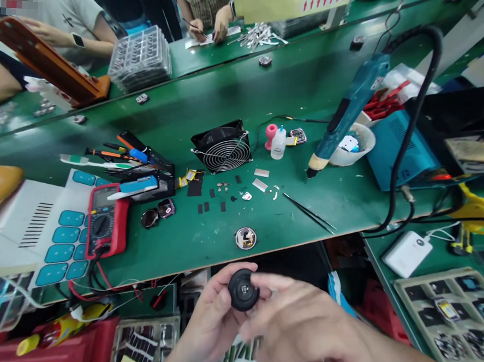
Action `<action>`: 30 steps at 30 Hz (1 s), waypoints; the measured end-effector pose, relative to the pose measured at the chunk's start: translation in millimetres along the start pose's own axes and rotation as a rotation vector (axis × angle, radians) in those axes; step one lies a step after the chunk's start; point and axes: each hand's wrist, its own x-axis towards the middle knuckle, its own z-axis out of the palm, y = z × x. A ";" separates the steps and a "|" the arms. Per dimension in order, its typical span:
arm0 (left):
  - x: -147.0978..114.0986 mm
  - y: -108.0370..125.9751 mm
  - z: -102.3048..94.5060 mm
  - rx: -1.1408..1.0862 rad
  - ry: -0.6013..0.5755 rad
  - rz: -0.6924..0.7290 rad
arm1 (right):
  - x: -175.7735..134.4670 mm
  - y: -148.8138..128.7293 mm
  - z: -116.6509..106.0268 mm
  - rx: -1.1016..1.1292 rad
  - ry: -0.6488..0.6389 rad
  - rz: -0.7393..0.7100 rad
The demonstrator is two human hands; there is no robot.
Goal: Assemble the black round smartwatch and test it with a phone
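My left hand (pixel 211 313) grips a round black watch back (pixel 243 290) by its edge, thumb in front and fingers behind. A small square detail shows at its centre. My right hand (pixel 310 327) is smeared by motion, with a fingertip at the disc's right edge; whether it grips anything is unclear. Just beyond, near the bench edge, lies an open round watch case (pixel 245 238) with its inner parts showing. Tweezers (pixel 309 213) rest to its right. Small black pads (pixel 212 193) and a small white part (pixel 246 196) are scattered behind it.
An electric screwdriver (pixel 348 108) hangs at the right above the green bench (pixel 205 244). A fan (pixel 223 147), a dropper bottle (pixel 278 144) and a white tub (pixel 356 147) stand farther back. A red multimeter (pixel 105 222) is at the left. Co-workers sit across the bench.
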 end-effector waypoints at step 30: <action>53.5 50.5 -31.4 1.208 0.283 0.605 | 11.7 85.5 -15.4 -0.806 0.233 0.211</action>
